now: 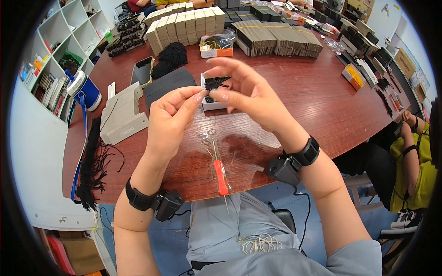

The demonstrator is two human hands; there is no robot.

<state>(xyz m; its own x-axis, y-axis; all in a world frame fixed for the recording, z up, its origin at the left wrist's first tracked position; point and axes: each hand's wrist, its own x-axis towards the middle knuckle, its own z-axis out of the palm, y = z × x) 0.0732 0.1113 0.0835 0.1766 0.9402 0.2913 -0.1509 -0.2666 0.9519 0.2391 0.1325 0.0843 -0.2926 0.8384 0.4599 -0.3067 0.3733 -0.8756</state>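
Note:
My left hand (171,112) is raised over the table with thumb and forefinger pinched together; whatever lies between the tips is too small to name. Facing it, my right hand (253,94) has its fingers apart and curved, the thumb close to the left fingertips. Behind them, partly hidden, stands a small white box (214,106) holding short black cord pieces (215,83). Below the hands a red-handled tool (221,178) with a thin metal shaft lies on clear plastic at the near table edge. Light grey printed cards (123,120) and dark grey sheets (166,86) lie to the left.
Black cords (92,170) hang off the left edge near a blue-and-white jug (84,91). A phone (142,71) and black yarn bundle (171,60) lie farther back. Stacked card bundles (186,26) line the far side. Another person (412,161) sits at right.

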